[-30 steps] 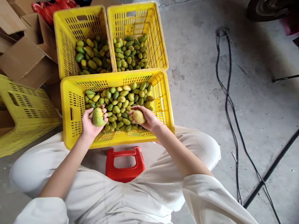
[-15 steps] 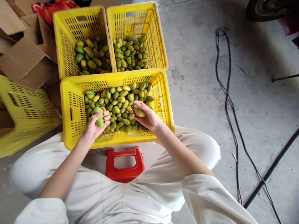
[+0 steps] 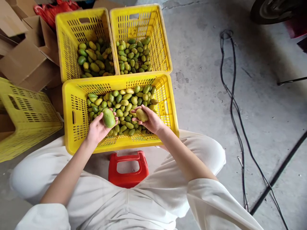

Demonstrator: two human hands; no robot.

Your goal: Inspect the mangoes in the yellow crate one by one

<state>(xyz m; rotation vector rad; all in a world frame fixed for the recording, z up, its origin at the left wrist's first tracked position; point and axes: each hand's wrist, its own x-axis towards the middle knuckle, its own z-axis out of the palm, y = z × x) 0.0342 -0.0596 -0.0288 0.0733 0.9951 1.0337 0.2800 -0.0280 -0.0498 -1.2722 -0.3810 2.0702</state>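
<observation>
My left hand (image 3: 98,129) is closed round a green mango (image 3: 108,117), held over the near yellow crate (image 3: 72,95). My right hand (image 3: 151,122) grips a yellowish mango (image 3: 142,114) above the same crate, close to its right side. The crate holds several small green and yellow mangoes (image 3: 124,102). Behind it stand two more yellow crates: the left one (image 3: 69,35) with larger mangoes (image 3: 94,59), the right one (image 3: 158,35) with smaller mangoes (image 3: 133,54).
I sit on a red stool (image 3: 127,167) with white-trousered knees either side. An upturned yellow crate (image 3: 24,118) lies at left, cardboard boxes (image 3: 24,54) beyond it. Black cables (image 3: 236,105) run over the concrete floor at right.
My left hand has turned the green mango and shifted it slightly right and up. The right hand has lifted its yellowish mango a little and rolled it in the fingers.
</observation>
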